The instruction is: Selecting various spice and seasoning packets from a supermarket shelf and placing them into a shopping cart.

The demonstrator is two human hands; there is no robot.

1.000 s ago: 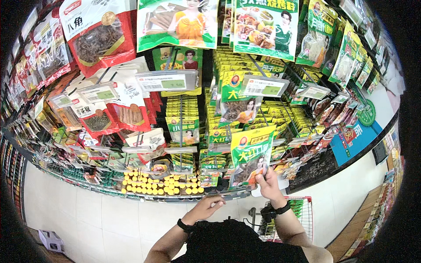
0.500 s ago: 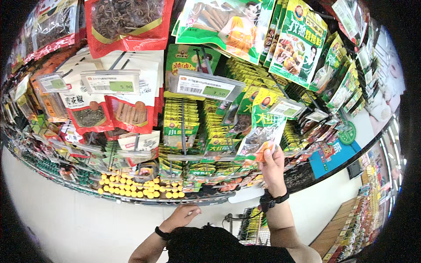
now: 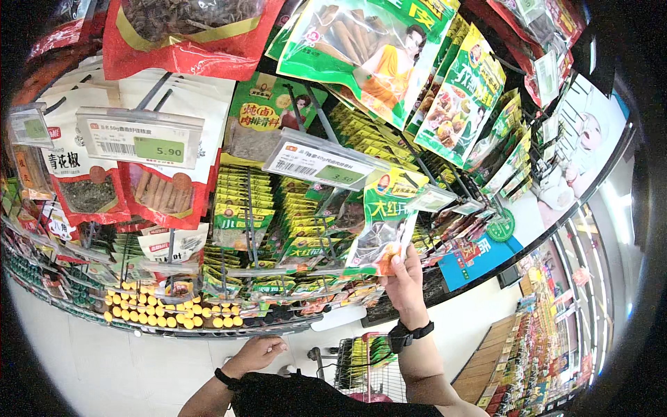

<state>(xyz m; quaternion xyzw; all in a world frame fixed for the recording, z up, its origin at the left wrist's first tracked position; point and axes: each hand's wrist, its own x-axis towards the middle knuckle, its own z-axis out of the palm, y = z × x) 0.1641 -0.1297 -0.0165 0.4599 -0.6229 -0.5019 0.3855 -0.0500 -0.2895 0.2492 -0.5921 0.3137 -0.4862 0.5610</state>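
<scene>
My right hand (image 3: pixel 406 290) pinches the lower right corner of a green and yellow spice packet (image 3: pixel 381 233) with a clear window. Dark dried spice shows through that window. The packet is upright and slightly tilted, in front of a hanging rack of similar packets, its top close to a price tag holder; whether it still hangs on a hook I cannot tell. Low in front of the shelf, my left hand (image 3: pixel 256 353) is loosely closed, with nothing visible in it. Close to my right hand hang green and yellow packet rows (image 3: pixel 306 226).
Metal hooks and price tag holders (image 3: pixel 316 164) jut out between the hanging bags. Overhead hang a large red bag (image 3: pixel 187 55) and a green bag (image 3: pixel 368 55). Yellow-capped bottles (image 3: pixel 160 309) line a lower shelf. Below my right wrist stands a wire cart (image 3: pixel 379 379) holding packets.
My view has shifted, so the shelf lies more to the left and looks nearer. My right hand still grips the packet, while my left hand stays low.
</scene>
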